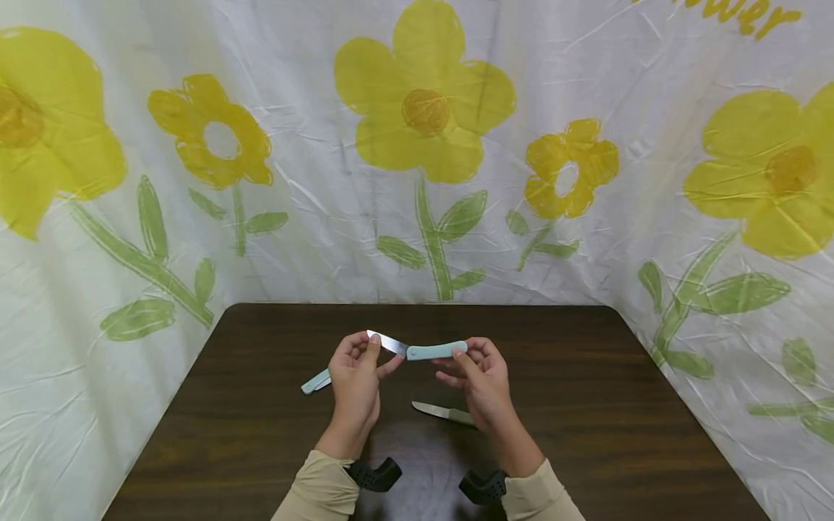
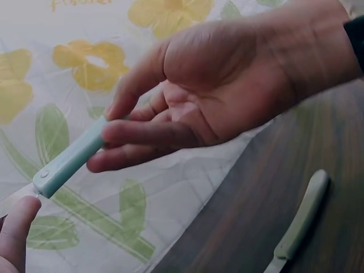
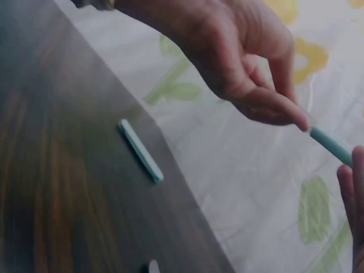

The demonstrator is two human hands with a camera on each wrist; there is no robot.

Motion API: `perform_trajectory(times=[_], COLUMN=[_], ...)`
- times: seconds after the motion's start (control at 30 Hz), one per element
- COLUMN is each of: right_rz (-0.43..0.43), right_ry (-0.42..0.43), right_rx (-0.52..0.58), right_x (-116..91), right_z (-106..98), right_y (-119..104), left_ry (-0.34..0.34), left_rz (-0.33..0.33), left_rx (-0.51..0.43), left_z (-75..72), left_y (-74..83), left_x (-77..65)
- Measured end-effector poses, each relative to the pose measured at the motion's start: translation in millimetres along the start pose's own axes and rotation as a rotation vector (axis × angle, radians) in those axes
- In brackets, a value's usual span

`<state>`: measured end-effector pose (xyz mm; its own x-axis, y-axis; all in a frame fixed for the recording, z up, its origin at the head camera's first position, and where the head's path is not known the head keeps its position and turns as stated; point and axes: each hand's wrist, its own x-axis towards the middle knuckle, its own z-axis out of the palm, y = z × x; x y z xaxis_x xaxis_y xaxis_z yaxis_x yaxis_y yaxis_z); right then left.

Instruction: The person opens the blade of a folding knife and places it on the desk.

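While the head view has the left hand (image 1: 355,380) covering part of the folded knife (image 1: 317,381) on the table (image 1: 228,434), the right wrist view shows its full length. Above the table, the unfolded knife (image 1: 433,352) spans the two hands, the left pinching its blade (image 1: 389,343), the right hand (image 1: 487,383) its handle.

Holds slim teal-handled knife (image 3: 331,147) between bare left hand (image 3: 230,65) and right hand (image 3: 358,196); shows slender pale-teal grooved handle (image 3: 140,150) on dark wood-grain table (image 3: 62,176).
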<state>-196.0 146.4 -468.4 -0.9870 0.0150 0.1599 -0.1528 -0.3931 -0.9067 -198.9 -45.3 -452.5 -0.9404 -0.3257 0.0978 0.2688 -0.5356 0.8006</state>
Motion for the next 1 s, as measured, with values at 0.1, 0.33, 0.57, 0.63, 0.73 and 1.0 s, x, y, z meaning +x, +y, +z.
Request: perform_trajectory(times=[0.1, 0.33, 0.57, 0.63, 0.73, 1.0], right_rz=[-0.007, -0.030, -0.029, -0.021, -0.005, 0.001], right_ry=[0.021, 0.073, 0.143, 0.161, 0.178, 0.214], right_rx=[0.034, 0.122, 0.185, 0.192, 0.193, 0.224], right_x=[-1.9, -5.4, -6.0, -6.2, -6.5, -4.7], right_z=[3.6, 11.8, 18.2, 18.7, 18.6, 20.8], right_y=[3.7, 9.9, 12.2, 12.6, 13.7, 15.4], left_ry=[0.021, 0.065, 0.093, 0.097, 0.116, 0.132], left_rz=[0.005, 0.022, 0.011, 0.004, -0.010, -0.055], left_rx=[-0.026, -0.089, -0.113, -0.109, -0.107, -0.134], left_z=[3.6, 12.9, 18.6, 18.3, 16.7, 12.9], left_y=[-0.1, -3.4, -6.9, -9.1, -13.5, -25.5], left_x=[-0.2, -3.6, -5.1, -5.1, -4.2, -2.5])
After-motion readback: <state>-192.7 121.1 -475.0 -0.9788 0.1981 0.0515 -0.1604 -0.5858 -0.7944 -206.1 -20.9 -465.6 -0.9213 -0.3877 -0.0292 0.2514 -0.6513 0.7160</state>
